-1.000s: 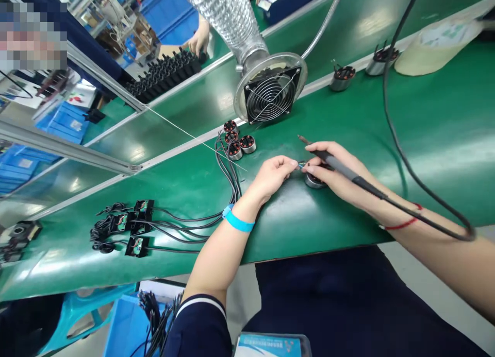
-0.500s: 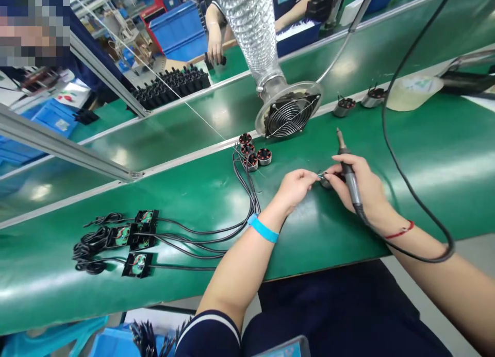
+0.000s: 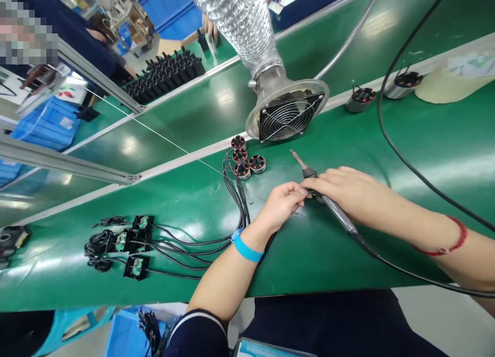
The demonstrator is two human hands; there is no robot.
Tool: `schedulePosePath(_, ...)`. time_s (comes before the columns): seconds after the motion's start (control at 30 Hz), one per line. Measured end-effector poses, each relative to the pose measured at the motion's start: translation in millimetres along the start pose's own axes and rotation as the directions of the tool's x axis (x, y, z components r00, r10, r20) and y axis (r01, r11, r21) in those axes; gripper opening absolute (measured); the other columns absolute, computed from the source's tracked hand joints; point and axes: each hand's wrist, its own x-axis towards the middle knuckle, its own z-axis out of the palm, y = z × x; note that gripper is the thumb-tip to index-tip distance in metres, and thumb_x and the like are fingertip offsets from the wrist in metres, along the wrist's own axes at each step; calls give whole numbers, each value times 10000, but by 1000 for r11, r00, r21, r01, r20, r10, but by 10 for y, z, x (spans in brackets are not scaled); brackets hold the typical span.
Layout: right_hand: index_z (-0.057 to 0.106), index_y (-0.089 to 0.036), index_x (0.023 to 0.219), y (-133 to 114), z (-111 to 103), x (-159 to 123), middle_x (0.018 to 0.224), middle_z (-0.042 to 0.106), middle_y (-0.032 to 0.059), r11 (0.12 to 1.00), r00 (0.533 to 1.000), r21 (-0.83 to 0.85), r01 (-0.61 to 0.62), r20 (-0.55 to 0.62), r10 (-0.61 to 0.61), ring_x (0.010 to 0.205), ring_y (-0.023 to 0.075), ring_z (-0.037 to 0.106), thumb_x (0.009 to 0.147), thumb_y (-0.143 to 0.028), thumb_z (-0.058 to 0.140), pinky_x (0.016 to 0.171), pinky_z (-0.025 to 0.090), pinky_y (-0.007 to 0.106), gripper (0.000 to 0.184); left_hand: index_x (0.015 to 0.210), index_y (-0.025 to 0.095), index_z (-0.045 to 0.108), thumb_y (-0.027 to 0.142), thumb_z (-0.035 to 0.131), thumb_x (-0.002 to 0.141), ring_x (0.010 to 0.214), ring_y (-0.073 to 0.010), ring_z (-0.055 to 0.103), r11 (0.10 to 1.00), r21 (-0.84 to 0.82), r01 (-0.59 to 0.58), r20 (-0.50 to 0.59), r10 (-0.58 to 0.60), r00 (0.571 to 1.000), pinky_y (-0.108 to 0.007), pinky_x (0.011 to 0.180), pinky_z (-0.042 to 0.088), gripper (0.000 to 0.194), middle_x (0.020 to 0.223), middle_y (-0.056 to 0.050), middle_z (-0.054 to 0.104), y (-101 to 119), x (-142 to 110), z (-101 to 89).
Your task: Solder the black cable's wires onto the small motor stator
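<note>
My left hand, with a blue band at the wrist, is closed in a pinch on thin wires at its fingertips. My right hand is closed around a soldering iron, its bare tip pointing up and left. Between the two hands sits a small dark part, mostly covered by the fingers, so its shape cannot be made out. A black cable passes under my left wrist. Left of the hands stand several round motor parts with copper windings, some joined to black cables.
A fume extractor on a silver duct hangs above the green bench. Black housings with circuit boards lie at left. Two larger metal motor parts stand at back right. The iron's cord trails right. A co-worker's hand shows beyond.
My right hand has turned over, swinging the iron's tip to the left and its handle lower. Both hands stay close together. The camera view has shifted.
</note>
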Motion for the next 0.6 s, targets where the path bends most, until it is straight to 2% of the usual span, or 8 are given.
schedulePosePath(0.13,600,-212,1126,87,-25,44,804,670,43,990,1000,143,14,-13,-13,698,194,601,929,-155,391,631,383,307,293,673,143,532,154,581,779,382,-21,303,1000,-12,-6,26,6,1000,-173,427,187,118,487,70,478,-18,22,-33)
schedulePosePath(0.27,587,-243,1126,73,30,10,861,703,33,953,994,288,-90,-33,104,731,200,647,951,-238,462,655,448,316,216,689,151,533,255,635,739,384,-22,315,999,-35,-40,91,43,995,-171,412,172,155,503,64,490,-46,31,-87)
schedulePosePath(0.37,540,-241,1161,21,106,-39,871,696,16,884,969,440,-161,-99,226,722,168,665,933,-232,514,663,491,278,229,701,148,538,322,680,705,392,-21,323,997,-43,-59,104,63,993,-168,403,164,224,515,59,493,-57,26,-119)
schedulePosePath(0.43,516,-249,1181,7,159,-65,881,693,12,833,954,514,-204,-87,287,742,160,676,920,-235,528,688,512,266,261,706,147,539,347,706,686,393,-19,325,997,-38,-61,104,65,992,-167,402,157,262,520,58,493,-55,22,-133)
schedulePosePath(0.6,492,-273,1233,54,247,-96,899,699,18,760,939,606,-235,-62,339,778,187,685,923,-324,534,762,548,317,317,710,140,545,414,762,639,379,-17,298,997,-53,-53,102,58,993,-173,398,115,357,505,63,476,-46,28,-155)
